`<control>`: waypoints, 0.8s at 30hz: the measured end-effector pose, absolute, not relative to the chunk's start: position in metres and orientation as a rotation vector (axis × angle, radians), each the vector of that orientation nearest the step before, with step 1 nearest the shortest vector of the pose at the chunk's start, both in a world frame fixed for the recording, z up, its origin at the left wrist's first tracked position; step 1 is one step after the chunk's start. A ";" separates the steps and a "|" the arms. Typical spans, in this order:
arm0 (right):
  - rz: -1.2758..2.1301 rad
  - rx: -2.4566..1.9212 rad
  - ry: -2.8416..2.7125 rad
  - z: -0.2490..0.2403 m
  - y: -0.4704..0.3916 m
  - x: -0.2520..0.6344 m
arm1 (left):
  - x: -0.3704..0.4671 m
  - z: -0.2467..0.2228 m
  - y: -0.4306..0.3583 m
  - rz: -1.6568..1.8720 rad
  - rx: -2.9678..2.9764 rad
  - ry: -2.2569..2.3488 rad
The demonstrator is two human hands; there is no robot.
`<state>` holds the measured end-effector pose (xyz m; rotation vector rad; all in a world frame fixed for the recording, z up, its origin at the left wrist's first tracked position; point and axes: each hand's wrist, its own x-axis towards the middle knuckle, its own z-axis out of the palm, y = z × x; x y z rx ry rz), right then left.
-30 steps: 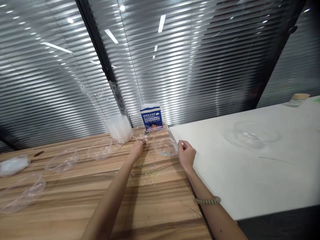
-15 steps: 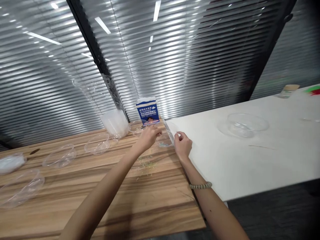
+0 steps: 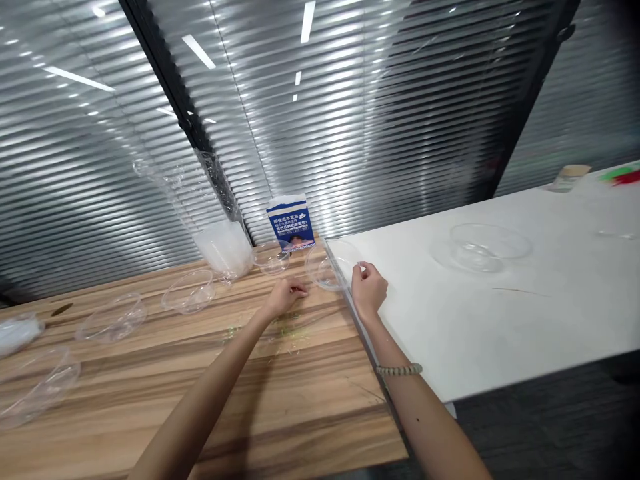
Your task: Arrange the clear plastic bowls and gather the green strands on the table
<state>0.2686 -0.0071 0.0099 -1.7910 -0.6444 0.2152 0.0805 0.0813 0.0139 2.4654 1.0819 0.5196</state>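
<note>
My left hand (image 3: 286, 296) is closed in a pinch low over the wood-grain table; anything between its fingertips is too small to make out. Below it lie thin yellow-green strands (image 3: 289, 331), scattered on the wood. My right hand (image 3: 370, 289) is also pinched, at the right side of a clear plastic bowl (image 3: 326, 275) that sits over the seam between the two tables. Whether its fingertips grip the bowl's rim or some small thing, I cannot tell.
Several clear bowls (image 3: 189, 293) stand along the left of the wood table (image 3: 300, 427). A stack of whitish plastic containers (image 3: 226, 248) and a blue printed bag (image 3: 292, 225) stand at the back. On the white table (image 3: 450, 340) are clear containers (image 3: 483, 250) and a cork-lidded jar (image 3: 570, 179).
My left hand has moved from over the clear bowl down and left, nearer the strands, uncovering the bowl. My right hand stays beside the bowl. The view has shifted slightly.
</note>
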 end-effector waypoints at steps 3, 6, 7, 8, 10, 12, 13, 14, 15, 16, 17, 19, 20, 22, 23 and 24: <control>0.226 -1.777 -0.645 0.010 -0.007 0.268 | 0.084 0.010 0.087 0.470 2.485 1.114; 0.226 -1.776 -0.654 0.009 -0.007 0.268 | 0.085 0.008 0.091 0.458 2.488 1.130; 0.224 -1.774 -0.657 0.009 -0.006 0.268 | 0.084 0.008 0.091 0.457 2.492 1.137; 0.223 -1.773 -0.656 0.009 -0.006 0.268 | 0.083 0.009 0.090 0.461 2.496 1.149; 0.219 -1.769 -0.654 0.009 -0.006 0.268 | 0.079 0.012 0.086 0.479 2.499 1.184; 0.213 -1.761 -0.661 0.008 -0.005 0.268 | 0.074 0.016 0.077 0.491 2.498 1.223; 0.209 -1.755 -0.667 0.008 -0.005 0.267 | 0.073 0.017 0.071 0.490 2.493 1.237; 0.206 -1.748 -0.675 0.008 -0.005 0.267 | 0.071 0.019 0.065 0.491 2.485 1.250; 0.202 -1.741 -0.682 0.008 -0.005 0.267 | 0.071 0.019 0.059 0.498 2.472 1.263; 0.198 -1.735 -0.687 0.007 -0.005 0.267 | 0.071 0.019 0.054 0.510 2.458 1.275; 0.195 -1.730 -0.692 0.007 -0.005 0.267 | 0.072 0.018 0.049 0.523 2.447 1.285; 0.197 -1.726 -0.700 0.005 -0.004 0.267 | 0.074 0.016 0.043 0.533 2.448 1.308; 0.202 -1.726 -0.703 0.005 -0.004 0.267 | 0.075 0.015 0.042 0.519 2.467 1.328; 0.213 -1.730 -0.706 0.004 -0.004 0.267 | 0.077 0.013 0.042 0.460 2.523 1.380; 0.217 -1.734 -0.708 0.004 -0.005 0.267 | 0.078 0.012 0.043 0.429 2.548 1.404; 0.218 -1.738 -0.712 0.004 -0.005 0.267 | 0.079 0.011 0.044 0.400 2.570 1.420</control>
